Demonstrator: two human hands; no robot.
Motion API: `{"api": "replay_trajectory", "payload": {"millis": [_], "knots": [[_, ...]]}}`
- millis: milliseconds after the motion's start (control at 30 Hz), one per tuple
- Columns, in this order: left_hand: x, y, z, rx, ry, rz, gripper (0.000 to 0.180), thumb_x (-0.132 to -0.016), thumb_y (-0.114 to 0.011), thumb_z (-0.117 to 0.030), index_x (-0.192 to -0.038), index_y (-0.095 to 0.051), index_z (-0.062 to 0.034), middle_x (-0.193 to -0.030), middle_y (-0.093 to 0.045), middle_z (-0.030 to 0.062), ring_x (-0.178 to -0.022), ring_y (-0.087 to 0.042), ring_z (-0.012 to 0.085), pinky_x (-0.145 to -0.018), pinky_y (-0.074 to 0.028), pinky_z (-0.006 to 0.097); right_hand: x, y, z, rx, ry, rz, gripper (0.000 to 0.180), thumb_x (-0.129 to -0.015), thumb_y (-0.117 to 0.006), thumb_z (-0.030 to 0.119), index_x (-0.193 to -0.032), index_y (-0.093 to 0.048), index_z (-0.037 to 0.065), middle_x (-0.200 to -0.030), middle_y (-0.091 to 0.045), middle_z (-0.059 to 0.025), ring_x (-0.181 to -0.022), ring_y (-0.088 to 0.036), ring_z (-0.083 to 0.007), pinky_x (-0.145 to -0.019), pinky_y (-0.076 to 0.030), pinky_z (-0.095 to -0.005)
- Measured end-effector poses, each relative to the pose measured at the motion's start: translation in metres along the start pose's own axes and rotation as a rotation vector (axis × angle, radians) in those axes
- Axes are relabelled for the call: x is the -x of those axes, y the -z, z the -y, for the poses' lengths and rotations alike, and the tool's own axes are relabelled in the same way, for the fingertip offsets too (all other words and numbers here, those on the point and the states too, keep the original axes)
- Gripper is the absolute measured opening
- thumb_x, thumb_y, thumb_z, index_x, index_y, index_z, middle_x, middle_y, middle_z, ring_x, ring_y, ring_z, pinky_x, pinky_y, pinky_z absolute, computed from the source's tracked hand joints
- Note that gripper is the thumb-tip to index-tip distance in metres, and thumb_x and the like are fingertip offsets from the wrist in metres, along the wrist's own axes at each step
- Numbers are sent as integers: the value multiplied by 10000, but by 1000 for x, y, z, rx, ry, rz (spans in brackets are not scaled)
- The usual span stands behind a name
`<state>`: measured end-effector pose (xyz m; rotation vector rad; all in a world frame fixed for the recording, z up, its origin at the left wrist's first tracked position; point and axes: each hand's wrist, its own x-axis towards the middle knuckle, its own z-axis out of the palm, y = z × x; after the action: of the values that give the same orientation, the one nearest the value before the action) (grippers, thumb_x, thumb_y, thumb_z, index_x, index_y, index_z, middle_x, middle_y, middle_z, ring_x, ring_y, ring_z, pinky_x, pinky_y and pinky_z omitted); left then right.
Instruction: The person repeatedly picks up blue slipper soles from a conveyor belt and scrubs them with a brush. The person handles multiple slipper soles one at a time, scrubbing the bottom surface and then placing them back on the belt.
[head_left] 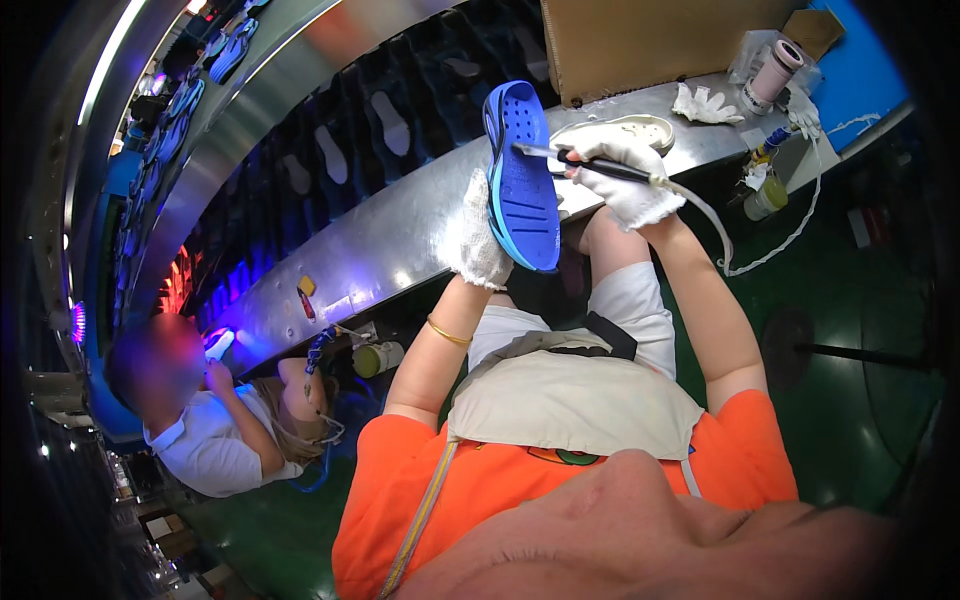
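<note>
A blue shoe sole with holes near its toe end (528,195) stands tilted over the bench edge. My left hand (476,238), in a white knit glove, is closed on its left side. In my gloved right hand (632,183) is a brush with a dark handle (598,164), a pale hose trailing from its rear end. The brush tip meets the inner face of the sole, near the holes. Just behind my right hand, a cream-white shoe (640,128) lies on the metal bench (400,220), partly hidden by that hand.
A cardboard box (650,45) stands behind the bench, with a loose white glove (708,103) and pink tumbler (776,70) to its right. A jar (766,198) hangs low at right. A co-worker (215,430) sits at left; blue shoes (232,52) line a far conveyor.
</note>
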<state>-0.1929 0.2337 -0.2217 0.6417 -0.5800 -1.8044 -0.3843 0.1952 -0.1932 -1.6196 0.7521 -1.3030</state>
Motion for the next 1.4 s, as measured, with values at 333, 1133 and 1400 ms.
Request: {"api": "replay_trajectory", "payload": {"millis": [333,1133,1400], "knots": [[-9,-40,-92,-273,-200,56,741,-900,-268,-614,-1245,-458,14,-1077,-595,193,-931,-623,311,-823,-531,428,-1,19,65,345,430,145,182,-640,-663,-73,-788,-620,24,-830,-636,-110,-780,-622,-250,-716,-493,-327],[-98,73,-465,3294,635,1927,629,-704,-653,-548,-1100,-580,-64,-1063,-619,142,-1015,-585,265,-882,-449,360,9,-6,9,-168,-145,-36,180,-753,-629,-116,-878,-591,8,-922,-635,-89,-804,-622,-119,-740,-529,-251],[-32,14,-387,3569,1492,1421,346,-740,-737,-360,-756,-569,-58,-676,-510,-12,-626,-425,91,-596,-393,258,16,-2,2,-52,-169,-24,146,-758,-653,-66,-864,-605,23,-949,-639,-82,-844,-604,-110,-744,-510,-235]]}}
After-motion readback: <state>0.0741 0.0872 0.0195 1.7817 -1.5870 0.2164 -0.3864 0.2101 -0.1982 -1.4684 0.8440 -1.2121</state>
